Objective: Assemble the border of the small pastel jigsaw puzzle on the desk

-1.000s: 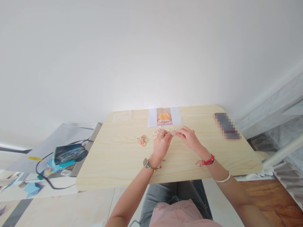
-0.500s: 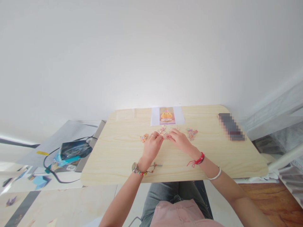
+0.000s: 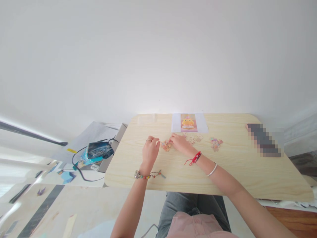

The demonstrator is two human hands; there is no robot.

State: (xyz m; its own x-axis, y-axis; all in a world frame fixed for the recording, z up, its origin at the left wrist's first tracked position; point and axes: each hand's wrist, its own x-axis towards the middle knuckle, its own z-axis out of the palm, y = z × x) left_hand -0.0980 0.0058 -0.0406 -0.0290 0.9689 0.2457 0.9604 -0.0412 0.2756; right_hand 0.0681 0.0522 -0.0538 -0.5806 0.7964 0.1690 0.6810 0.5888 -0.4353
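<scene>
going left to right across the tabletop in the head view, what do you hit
left hand → orange puzzle-piece cluster → right hand → pale loose pieces → pink and purple piece cluster → blurred dark object near the right edge of the table

A pale wood-grain table (image 3: 223,172) held orange-speckled puzzle pieces (image 3: 165,145), pastel pieces (image 3: 216,144) farther right, and a pink-and-yellow picture (image 3: 187,122) at the far edge.
</scene>
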